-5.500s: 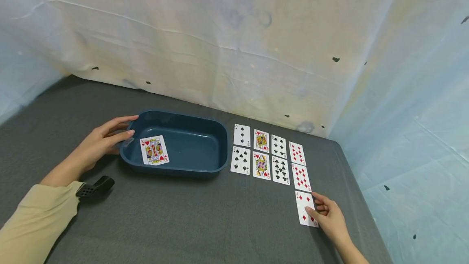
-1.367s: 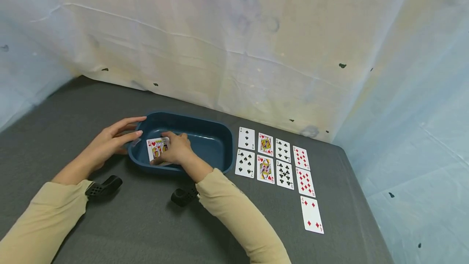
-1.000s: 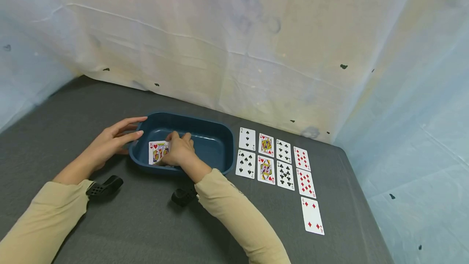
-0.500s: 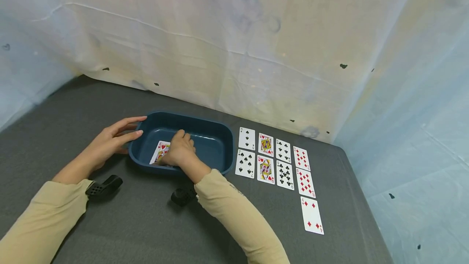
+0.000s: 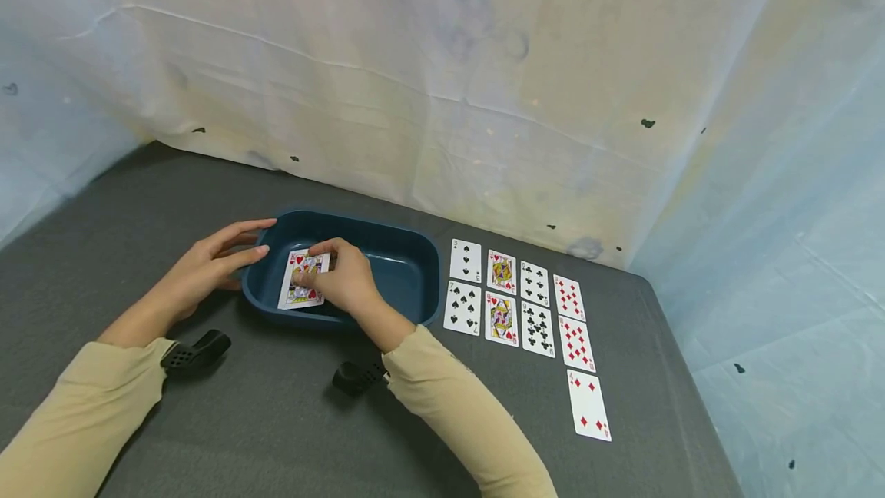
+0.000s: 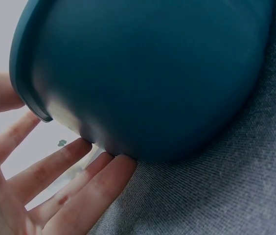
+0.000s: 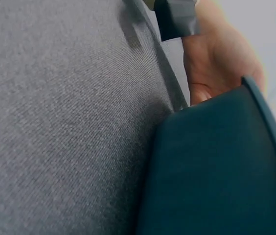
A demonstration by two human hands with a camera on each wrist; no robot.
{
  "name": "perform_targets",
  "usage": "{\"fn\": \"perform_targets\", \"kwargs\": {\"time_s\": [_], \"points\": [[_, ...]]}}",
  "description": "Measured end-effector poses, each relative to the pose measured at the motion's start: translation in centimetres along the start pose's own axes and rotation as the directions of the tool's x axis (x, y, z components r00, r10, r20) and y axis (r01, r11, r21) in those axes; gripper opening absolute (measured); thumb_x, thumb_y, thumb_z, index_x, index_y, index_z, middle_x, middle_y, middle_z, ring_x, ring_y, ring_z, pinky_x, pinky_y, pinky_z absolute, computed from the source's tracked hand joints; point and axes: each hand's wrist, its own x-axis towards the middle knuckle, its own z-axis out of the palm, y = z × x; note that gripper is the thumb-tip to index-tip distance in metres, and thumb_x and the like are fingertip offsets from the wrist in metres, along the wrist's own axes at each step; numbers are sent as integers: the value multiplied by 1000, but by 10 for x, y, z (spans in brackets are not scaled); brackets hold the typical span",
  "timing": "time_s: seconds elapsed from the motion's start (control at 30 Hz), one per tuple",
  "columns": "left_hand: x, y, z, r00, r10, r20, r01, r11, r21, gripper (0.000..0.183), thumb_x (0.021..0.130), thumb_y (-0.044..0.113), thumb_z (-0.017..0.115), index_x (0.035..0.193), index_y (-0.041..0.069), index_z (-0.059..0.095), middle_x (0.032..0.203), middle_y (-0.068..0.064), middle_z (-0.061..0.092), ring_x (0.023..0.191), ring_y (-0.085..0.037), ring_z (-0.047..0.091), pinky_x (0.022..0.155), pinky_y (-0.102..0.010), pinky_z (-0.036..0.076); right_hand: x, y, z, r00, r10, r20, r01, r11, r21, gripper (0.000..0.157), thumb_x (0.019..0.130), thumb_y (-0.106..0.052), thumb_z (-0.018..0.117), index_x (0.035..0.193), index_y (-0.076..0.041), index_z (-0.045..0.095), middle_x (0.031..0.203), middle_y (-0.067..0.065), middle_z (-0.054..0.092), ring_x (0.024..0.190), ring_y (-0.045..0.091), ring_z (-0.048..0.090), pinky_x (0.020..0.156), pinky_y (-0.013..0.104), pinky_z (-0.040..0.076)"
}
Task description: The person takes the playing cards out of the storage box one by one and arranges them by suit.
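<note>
A dark blue tray [image 5: 397, 233] rests on the grey cloth. My left hand [image 5: 193, 271] touches its left end with fairly straight fingers; in the left wrist view, several fingertips [image 6: 123, 164] meet the tray's outer wall. Inside the tray, my right hand [image 5: 349, 275] pinches a king of hearts playing card [image 5: 299, 296], thumb on its face and fingers at its upper right edge. Whether more cards lie beneath it cannot be seen. In the right wrist view, the tray wall [image 7: 216, 166] hides the right hand's fingers.
Right of the tray, face-up cards lie in four columns by suit: spades [image 5: 462, 307], hearts [image 5: 501, 319], clubs [image 5: 538, 329] and diamonds [image 5: 577, 344]. The four of diamonds [image 5: 589, 406] is nearest. A pale cloth backdrop [image 5: 415, 98] stands behind the table.
The right hand left the four of diamonds on the cloth and moved left into the tray. There it took hold of the king, which has turned and shifted slightly. The left hand stays put.
</note>
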Motion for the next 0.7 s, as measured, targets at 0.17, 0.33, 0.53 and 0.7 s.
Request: {"fn": "perform_targets", "kwargs": {"time_s": [0.17, 0.33, 0.53, 0.7], "points": [[2, 0, 1, 1000, 7, -3, -7, 1000, -7, 63, 99, 38, 50, 153, 20, 23, 152, -29, 21, 132, -51, 32, 86, -63, 48, -8, 2, -11, 995, -88, -45, 91, 993, 80, 37, 81, -12, 77, 116, -11, 65, 85, 2, 62, 66, 5, 59, 56, 19, 53], [2, 0, 2, 1000, 14, -7, -14, 1000, -6, 62, 99, 39, 50, 153, 23, 25, 152, -29, 22, 132, -51, 32, 85, -63, 48, -17, 7, -24, 985, -161, -57, 167, 976, 139, 38, 81, -11, 77, 117, -9, 64, 92, 4, 64, 68, 3, 59, 58, 18, 53], [1, -2, 1, 1000, 13, -16, -13, 1000, 8, 63, 98, 43, 51, 153, 26, 25, 153, -28, 21, 131, -52, 33, 85, -62, 49, -32, 19, -42, 974, -209, -86, 224, 949, 224, 36, 81, -8, 76, 114, -7, 65, 90, 9, 66, 66, 4, 58, 58, 17, 51], [0, -4, -1, 1000, 17, -3, -17, 1000, 13, 62, 99, 42, 50, 153, 28, 24, 153, -28, 20, 131, -53, 32, 86, -64, 46, -43, 29, -54, 974, -203, -95, 222, 935, 275, 36, 81, -7, 75, 115, -4, 64, 93, 17, 66, 67, 5, 59, 59, 17, 51]]}}
